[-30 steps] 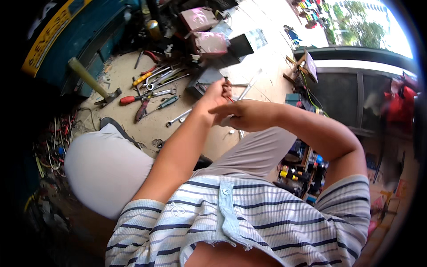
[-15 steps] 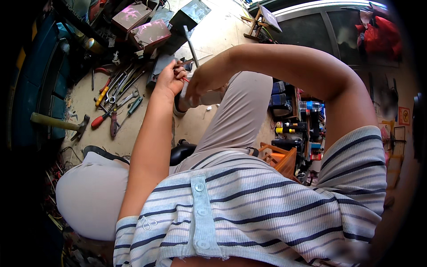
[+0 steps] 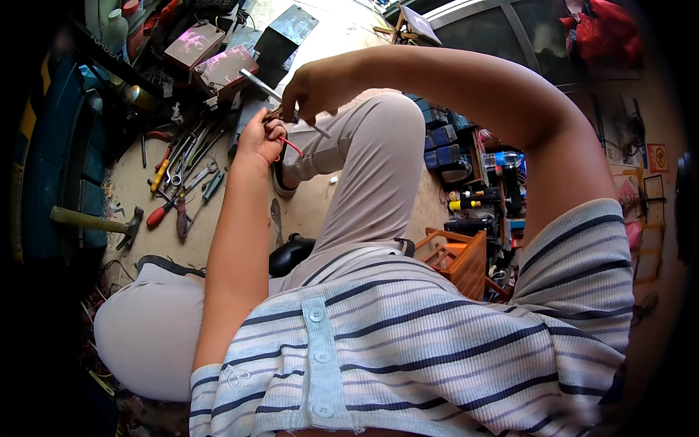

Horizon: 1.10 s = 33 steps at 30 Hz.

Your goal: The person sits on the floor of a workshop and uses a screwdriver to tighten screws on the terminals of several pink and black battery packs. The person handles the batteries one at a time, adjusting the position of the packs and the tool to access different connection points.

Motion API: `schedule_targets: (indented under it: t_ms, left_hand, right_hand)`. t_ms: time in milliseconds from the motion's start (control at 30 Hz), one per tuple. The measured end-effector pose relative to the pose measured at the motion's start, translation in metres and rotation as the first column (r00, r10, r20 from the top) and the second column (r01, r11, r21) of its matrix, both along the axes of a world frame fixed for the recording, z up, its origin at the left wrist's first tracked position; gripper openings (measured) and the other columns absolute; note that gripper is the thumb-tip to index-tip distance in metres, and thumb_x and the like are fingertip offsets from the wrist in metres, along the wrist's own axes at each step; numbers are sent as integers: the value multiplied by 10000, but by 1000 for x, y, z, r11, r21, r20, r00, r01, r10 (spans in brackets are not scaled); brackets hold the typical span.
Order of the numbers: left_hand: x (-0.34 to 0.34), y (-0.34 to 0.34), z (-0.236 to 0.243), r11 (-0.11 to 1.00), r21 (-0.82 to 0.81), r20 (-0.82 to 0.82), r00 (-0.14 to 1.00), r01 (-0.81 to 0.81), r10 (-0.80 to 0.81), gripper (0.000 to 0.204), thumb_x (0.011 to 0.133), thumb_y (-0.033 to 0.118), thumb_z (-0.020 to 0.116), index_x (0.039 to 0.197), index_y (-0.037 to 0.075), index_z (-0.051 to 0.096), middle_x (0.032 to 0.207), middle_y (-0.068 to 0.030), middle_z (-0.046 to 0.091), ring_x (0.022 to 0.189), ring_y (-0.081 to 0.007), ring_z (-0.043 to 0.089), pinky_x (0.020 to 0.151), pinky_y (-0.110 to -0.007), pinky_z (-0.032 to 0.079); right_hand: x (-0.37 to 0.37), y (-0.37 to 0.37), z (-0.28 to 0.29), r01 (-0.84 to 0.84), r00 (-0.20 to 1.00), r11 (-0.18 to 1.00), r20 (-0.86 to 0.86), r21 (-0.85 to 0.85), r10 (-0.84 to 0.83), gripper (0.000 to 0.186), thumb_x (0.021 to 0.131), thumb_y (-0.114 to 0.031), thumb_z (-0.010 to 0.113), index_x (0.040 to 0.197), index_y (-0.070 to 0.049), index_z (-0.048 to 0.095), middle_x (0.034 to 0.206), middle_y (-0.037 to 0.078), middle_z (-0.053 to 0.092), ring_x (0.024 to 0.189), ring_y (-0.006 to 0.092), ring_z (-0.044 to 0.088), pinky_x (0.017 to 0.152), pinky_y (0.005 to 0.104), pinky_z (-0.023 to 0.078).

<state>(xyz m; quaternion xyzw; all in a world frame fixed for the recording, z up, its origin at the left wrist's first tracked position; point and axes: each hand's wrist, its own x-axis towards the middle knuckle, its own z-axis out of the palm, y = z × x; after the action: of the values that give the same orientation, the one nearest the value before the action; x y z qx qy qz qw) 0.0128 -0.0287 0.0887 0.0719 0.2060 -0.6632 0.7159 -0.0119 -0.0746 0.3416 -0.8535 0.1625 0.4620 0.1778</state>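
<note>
My left hand (image 3: 262,138) is closed, its fingers curled, with a red wire (image 3: 291,144) coming out from under them. A small brownish piece shows at its fingertips, too small to name. Just above and to the right, my right hand (image 3: 314,86) is closed around a grey metal rod (image 3: 260,84). One end of the rod sticks out up and left; a thinner grey rod end (image 3: 320,131) shows below the palm, and I cannot tell whether it is the same piece. The right fingers partly hide what lies between the hands. Both hands are beside my raised knee (image 3: 397,120).
Pliers, wrenches and screwdrivers (image 3: 156,216) lie on the floor at left, with a hammer (image 3: 95,220) beside a dark green case (image 3: 91,171). Pinkish metal boxes (image 3: 229,67) stand ahead. An orange-brown wooden stool (image 3: 466,266) and crowded shelves (image 3: 473,200) are at right.
My right hand has lifted up and left, and the rod has swung from nearly upright to a slant toward upper left. More red wire shows at my left hand. The whole view has shifted slightly.
</note>
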Motion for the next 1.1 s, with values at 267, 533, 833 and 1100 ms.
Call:
schedule_targets:
  t_ms: [267, 533, 833, 1100]
  left_hand:
    - [5, 15, 9, 997, 81, -46, 999, -14, 18, 191, 894, 115, 515, 711, 95, 468, 607, 48, 372, 441, -53, 253, 382, -196, 167]
    - [4, 14, 5, 989, 144, 2, 999, 32, -32, 186, 865, 147, 564, 700, 100, 489, 614, 46, 433, 438, -53, 283, 380, -198, 166]
    - [-3, 9, -2, 988, 139, 45, 996, 65, -71, 156, 866, 149, 542, 735, 81, 492, 628, 27, 437, 441, -58, 304, 380, -202, 182]
    - [-7, 9, 2, 980, 188, 103, 991, 71, -92, 154, 870, 142, 525, 739, 70, 487, 601, 24, 398, 435, -61, 305, 377, -206, 184]
  right_hand:
    - [-49, -28, 58, 230, 961, 903, 229, -364, -153, 307, 880, -307, 554, 921, -14, 635, 700, 38, 602, 621, 112, 562, 567, 244, 466]
    - [-110, -10, 69, 654, 385, 499, 318, 569, -866, 294, 910, -255, 475, 677, -80, 431, 572, -18, 379, 494, 73, 398, 911, 393, 468]
    - [-134, 38, 59, 194, 862, 981, 475, 19, -179, 142, 811, -97, 508, 788, 44, 511, 651, 115, 457, 593, 218, 449, 636, 308, 424]
    - [-145, 56, 44, -132, 899, 986, 406, -106, 164, 94, 750, -112, 536, 707, -36, 503, 612, 101, 521, 646, 317, 569, 991, 538, 339]
